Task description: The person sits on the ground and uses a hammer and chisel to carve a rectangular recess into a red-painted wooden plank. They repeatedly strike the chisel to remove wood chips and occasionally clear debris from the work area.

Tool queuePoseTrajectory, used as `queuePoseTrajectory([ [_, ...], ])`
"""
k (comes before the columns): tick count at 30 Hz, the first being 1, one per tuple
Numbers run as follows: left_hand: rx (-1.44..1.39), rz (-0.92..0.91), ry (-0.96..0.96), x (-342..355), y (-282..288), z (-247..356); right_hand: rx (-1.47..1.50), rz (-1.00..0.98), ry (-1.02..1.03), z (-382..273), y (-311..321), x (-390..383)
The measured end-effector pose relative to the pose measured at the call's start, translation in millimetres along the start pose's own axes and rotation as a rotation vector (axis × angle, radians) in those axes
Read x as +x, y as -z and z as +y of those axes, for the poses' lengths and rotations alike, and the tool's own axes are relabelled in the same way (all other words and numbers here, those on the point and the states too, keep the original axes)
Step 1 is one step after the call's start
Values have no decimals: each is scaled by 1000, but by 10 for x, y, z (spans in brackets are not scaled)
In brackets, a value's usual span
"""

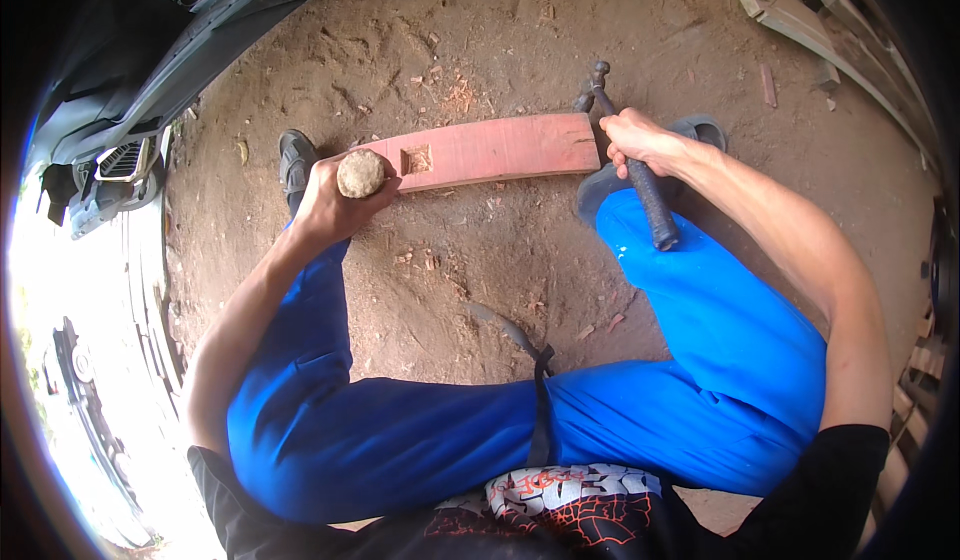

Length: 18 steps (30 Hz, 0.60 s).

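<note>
A reddish wooden board [510,143] lies crosswise on the dirt between my feet, with a squarish recess [416,160] cut into it. My left hand [332,205] is closed round an upright tool whose round, pale, worn top [360,173] hides its lower part, over the board’s left end. My right hand [638,140] grips the shaft of a black-handled hammer [658,207], whose metal head [601,72] is beyond the board’s right end. The handle’s butt hangs over my right knee.
A dark vehicle body [190,30] stands at upper left. Wooden boards [800,20] lie along the right. A long dark tool [505,325] with a strap lies between my legs. Wood chips [460,95] are scattered on the dirt ground [450,40].
</note>
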State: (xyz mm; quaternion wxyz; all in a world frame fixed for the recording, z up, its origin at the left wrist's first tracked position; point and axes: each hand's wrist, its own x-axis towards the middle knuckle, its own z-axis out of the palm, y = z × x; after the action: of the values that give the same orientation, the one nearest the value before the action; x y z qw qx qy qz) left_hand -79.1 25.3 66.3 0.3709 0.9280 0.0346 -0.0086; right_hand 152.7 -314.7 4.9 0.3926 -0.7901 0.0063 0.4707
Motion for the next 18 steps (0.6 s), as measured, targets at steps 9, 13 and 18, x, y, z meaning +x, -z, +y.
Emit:
queuePoseTrajectory([
  [9, 95, 297, -43, 245, 136, -256, -72, -41, -50, -75, -148, -218],
  [13, 127, 432, -132, 326, 258, -261, -92, -248, -249, 47, -359, -482],
  [18, 60, 442, 29, 417, 273, -108, -146, -514, -365, -4, -351, -654],
])
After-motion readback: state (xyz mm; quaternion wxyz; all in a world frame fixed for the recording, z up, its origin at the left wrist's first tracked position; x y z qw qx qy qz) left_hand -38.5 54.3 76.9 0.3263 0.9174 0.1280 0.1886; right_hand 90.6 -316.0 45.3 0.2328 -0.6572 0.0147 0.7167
